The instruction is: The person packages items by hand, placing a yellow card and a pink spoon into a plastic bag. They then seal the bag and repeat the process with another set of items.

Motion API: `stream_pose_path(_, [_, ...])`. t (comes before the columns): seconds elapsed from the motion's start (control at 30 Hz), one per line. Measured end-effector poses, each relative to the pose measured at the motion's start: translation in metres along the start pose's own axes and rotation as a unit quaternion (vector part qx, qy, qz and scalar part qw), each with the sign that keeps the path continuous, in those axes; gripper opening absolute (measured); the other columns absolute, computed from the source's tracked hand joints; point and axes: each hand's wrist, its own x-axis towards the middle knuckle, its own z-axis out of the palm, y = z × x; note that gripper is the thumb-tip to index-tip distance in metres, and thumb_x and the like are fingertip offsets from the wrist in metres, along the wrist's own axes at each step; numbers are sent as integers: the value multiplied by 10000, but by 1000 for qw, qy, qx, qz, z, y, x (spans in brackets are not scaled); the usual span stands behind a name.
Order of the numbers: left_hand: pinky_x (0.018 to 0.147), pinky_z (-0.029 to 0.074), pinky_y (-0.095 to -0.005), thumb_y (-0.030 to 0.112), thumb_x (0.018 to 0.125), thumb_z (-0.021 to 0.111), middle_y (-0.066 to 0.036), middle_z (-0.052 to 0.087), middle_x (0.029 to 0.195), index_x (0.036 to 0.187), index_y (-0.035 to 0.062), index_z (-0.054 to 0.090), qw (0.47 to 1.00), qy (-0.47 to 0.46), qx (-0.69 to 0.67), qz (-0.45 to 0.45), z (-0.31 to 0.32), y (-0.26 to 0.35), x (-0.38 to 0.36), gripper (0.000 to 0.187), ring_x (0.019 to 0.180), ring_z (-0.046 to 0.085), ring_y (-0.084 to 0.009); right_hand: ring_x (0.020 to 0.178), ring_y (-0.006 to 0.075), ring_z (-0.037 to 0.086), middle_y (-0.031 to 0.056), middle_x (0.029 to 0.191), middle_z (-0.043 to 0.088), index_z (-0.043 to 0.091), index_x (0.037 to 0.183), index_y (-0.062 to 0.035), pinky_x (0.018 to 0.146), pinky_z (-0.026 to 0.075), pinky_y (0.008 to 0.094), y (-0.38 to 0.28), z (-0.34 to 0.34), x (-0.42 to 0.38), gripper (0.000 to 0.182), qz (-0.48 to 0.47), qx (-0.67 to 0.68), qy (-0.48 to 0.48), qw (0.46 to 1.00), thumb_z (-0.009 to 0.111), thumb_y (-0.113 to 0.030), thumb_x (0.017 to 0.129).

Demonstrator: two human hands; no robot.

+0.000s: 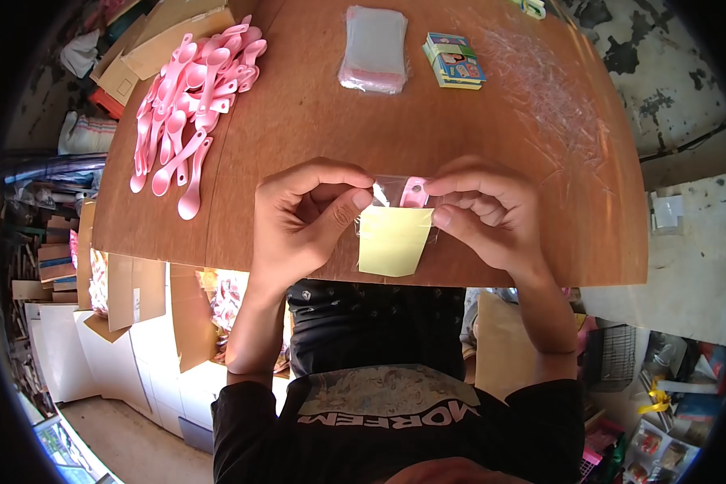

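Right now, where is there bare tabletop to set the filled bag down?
Bare wood lies between the pink spoons and the stack of clear bags, running down to the hands. The right side holds loose plastic film; the spoon pile is crowded.

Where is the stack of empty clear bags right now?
In the head view, the stack of clear bags lies at the table's far edge, between the pile of pink spoons on the left and the small cards on the right.

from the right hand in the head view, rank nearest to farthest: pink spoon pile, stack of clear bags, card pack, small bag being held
1. small bag, held in the right hand
2. card pack, up ahead
3. stack of clear bags, ahead, slightly left
4. pink spoon pile, far left
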Motion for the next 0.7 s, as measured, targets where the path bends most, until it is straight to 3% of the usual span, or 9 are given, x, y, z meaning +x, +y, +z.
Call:
stream_pose_path(0.13, [798, 514, -250, -79, 867, 641, -131, 669, 996, 1036, -59, 637, 999, -9, 35, -7, -6, -5, -1, 171, 913, 648, -148, 944, 174, 663, 109, 1035, 629, 662, 1038, 31, 825, 566, 259, 4, 2, 0, 223, -8, -58, -4, 998, 682, 81, 822])
stream_pose_path(0.27, [800, 521, -259, -14, 830, 721, -125, 659, 1042, 1300, -62, 466, 991, -33, -123, -28, -1, 6, -1, 537, 924, 648, -160, 966, 170, 655, 105, 1071, 613, 650, 1063, 31, 843, 571, 273, 0, 6, -3, 243, 6, -2, 11, 1000, 699, 54, 826])
stream_pose_path(0.3, [798, 557, -260, -37, 757, 778, -93, 656, 1013, 1358, 11, 445, 997, -77, -20, -14, -9, 5, -3, 689, 934, 660, -141, 982, 163, 649, 112, 1088, 602, 620, 1120, 35, 861, 569, 281, 0, 5, -3, 292, -8, -3, -8, 1000, 692, 47, 837])
stream_pose_path(0.33, [758, 569, -260, -24, 718, 813, -74, 674, 960, 1321, 11, 492, 995, -57, 6, -81, -7, 12, -11, 685, 881, 670, -138, 982, 163, 649, 112, 1088, 602, 620, 1120, 35, 861, 569, 281, -3, 7, -4, 292, -11, -1, -12, 1000, 692, 47, 837])
stream_pose_path(0.43, [690, 575, -269, 5, 704, 828, -66, 693, 861, 1165, 11, 624, 988, -110, 98, -47, -29, 22, -42, 504, 807, 689, -138, 967, 171, 656, 144, 1147, 589, 568, 1215, 24, 831, 560, 288, -17, 12, -7, 371, 72, 9, -77, 994, 684, 2, 863])
stream_pose_path(0.53, [654, 565, -258, 16, 692, 835, -73, 695, 818, 1043, 19, 689, 958, -190, 207, -62, -66, 38, -74, 380, 759, 690, -136, 894, 172, 669, 147, 1128, 619, 588, 1184, 34, 798, 543, 293, -26, 1, 5, 365, 53, -136, -129, 981, 680, 50, 832])
stream_pose_path(0.6, [645, 565, -258, 5, 702, 824, -88, 696, 847, 1101, 17, 661, 935, -183, 248, -177, -104, 20, -109, 432, 755, 687, -138, 881, 157, 667, 126, 1074, 645, 616, 1143, 27, 782, 537, 278, -23, -9, 19, 311, 28, -191, -129, 973, 678, 33, 838])
stream_pose_path(0.67, [658, 567, -281, 2, 725, 796, -119, 696, 891, 1179, 6, 609, 890, -13, 280, -360, -148, -20, -154, 491, 787, 694, -173, 868, 142, 666, 105, 1019, 670, 644, 1102, 19, 765, 532, 264, -15, -19, 39, 259, 3, -246, -129, 961, 675, 16, 845])
stream_pose_path(0.7, [674, 565, -302, 4, 734, 783, -134, 694, 901, 1221, 7, 574, 861, 38, 361, -357, -160, -35, -165, 530, 794, 695, -202, 793, 127, 657, 87, 945, 681, 667, 1057, -2, 700, 525, 254, -5, -25, 52, 216, -29, -279, -95, 955, 683, -9, 841])
